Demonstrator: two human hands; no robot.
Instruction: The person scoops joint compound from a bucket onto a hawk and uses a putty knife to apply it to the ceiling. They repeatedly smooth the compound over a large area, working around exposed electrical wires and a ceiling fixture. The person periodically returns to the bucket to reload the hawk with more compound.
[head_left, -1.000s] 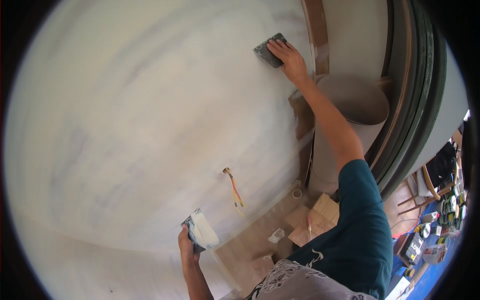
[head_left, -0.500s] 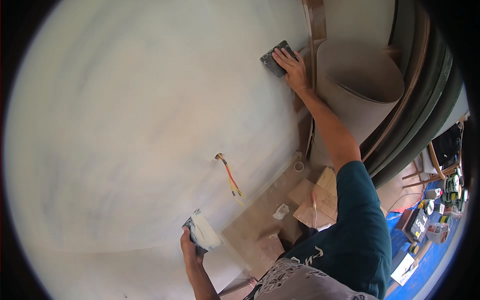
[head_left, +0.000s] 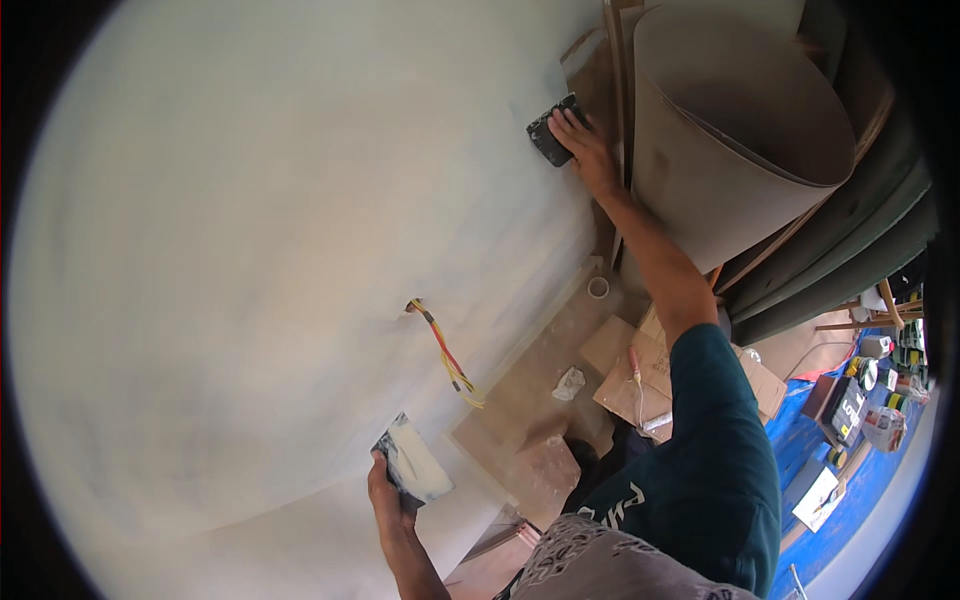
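Observation:
My right hand [head_left: 588, 150] grips a dark, speckled rectangular pad or block [head_left: 551, 131] against the pale, blotchy wall [head_left: 250, 230], close to its right edge. Low in the picture, my left hand [head_left: 390, 490] holds a flat blade tool [head_left: 416, 462] loaded with white paste, its thumb at the edge. Between the two hands, yellow and red wires [head_left: 440, 340] hang from a hole in the wall.
Right of the wall stand a rolled grey sheet [head_left: 730, 160] and curved dark boards [head_left: 850, 270]. Cardboard [head_left: 620, 390], a tape roll [head_left: 598, 288] and crumpled paper [head_left: 570, 382] lie on the floor. A chair [head_left: 885, 305] and several containers [head_left: 885, 428] on blue sheeting [head_left: 805, 440] are far right.
My right hand and pad sit lower and further right in the picture, and my left hand slightly further right. The surroundings have shifted with the camera, bringing more of the rolled sheet into view.

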